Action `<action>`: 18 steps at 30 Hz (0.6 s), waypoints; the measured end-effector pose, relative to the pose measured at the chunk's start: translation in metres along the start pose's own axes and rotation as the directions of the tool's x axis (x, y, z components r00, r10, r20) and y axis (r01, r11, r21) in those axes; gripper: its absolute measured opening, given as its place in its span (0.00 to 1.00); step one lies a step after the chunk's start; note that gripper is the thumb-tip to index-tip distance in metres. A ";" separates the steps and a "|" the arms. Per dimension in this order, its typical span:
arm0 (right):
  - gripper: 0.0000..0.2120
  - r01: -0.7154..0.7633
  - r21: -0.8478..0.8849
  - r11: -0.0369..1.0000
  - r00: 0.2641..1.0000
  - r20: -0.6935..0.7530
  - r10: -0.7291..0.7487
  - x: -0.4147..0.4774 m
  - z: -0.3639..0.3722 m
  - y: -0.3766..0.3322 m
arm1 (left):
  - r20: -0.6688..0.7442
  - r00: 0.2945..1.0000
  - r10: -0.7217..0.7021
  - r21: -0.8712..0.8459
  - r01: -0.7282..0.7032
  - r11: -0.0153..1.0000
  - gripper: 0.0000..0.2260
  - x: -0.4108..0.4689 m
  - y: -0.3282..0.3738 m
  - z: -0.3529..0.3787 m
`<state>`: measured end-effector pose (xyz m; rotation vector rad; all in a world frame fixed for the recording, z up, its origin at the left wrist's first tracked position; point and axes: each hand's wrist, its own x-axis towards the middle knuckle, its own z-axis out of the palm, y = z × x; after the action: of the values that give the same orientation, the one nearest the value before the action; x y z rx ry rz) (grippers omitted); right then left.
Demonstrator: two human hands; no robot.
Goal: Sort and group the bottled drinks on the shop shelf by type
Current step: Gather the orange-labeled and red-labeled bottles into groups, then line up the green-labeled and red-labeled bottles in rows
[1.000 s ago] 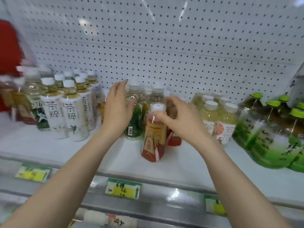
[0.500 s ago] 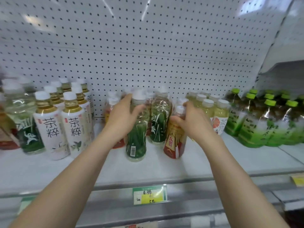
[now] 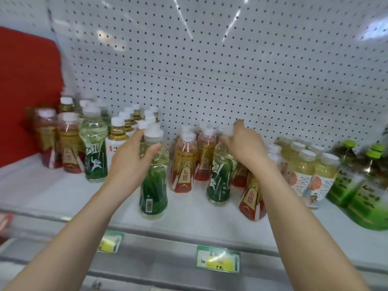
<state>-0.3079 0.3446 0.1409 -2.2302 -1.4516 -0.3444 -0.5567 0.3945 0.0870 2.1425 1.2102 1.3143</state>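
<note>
On the white shelf (image 3: pixel 63 194), my left hand (image 3: pixel 134 162) grips the neck of a green-labelled bottle (image 3: pixel 154 185) that stands upright near the front edge. My right hand (image 3: pixel 245 148) curls over the capped top of a second green-labelled bottle (image 3: pixel 219 181) further back. A red-and-gold bottle (image 3: pixel 252 200) leans tilted under my right wrist, its top hidden. Two more red-and-gold bottles (image 3: pixel 184 164) stand between my hands. At the left stand a third green-labelled bottle (image 3: pixel 94 156) and other red-and-gold bottles (image 3: pixel 69 148).
White-labelled tea bottles (image 3: pixel 117 133) stand behind my left hand. Pale tea bottles (image 3: pixel 304 171) and big green-capped bottles (image 3: pixel 357 190) fill the right end. A pegboard wall (image 3: pixel 210 59) backs the shelf. Price tags (image 3: pixel 218 261) hang on the front rail; a red panel (image 3: pixel 27 91) is far left.
The view swung left. My left hand drew its green-labelled bottle toward the shelf front. My right hand left the red-and-gold bottle's cap and moved onto the second green-labelled bottle.
</note>
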 end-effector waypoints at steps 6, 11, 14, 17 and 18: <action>0.26 0.269 0.163 0.949 0.962 -0.082 -0.259 -0.045 0.013 -0.067 | -0.058 0.998 -0.002 0.014 0.003 1.000 0.19 0.003 0.000 0.010; 0.30 0.283 0.295 0.913 0.959 -0.065 -0.276 -0.044 0.010 -0.049 | -0.134 0.991 0.000 0.061 0.008 0.998 0.24 0.000 -0.002 0.015; 0.27 0.192 0.180 0.965 0.963 -0.224 -0.150 -0.041 -0.007 0.018 | -0.186 0.980 0.075 0.144 -0.048 0.988 0.29 -0.003 0.006 0.019; 0.31 -0.114 -0.047 0.992 0.992 -0.067 0.110 -0.044 -0.023 0.075 | -0.203 0.959 0.197 0.179 -0.162 0.970 0.25 -0.004 0.019 0.025; 0.33 -0.156 -0.082 0.984 0.987 0.026 0.158 -0.043 -0.022 0.083 | -0.201 0.949 0.243 0.216 -0.199 0.956 0.23 -0.002 0.022 0.028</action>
<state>-0.2494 0.2708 0.1212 -2.4068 -1.2879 -0.3207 -0.5227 0.3835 0.0861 2.3753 1.2570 1.6348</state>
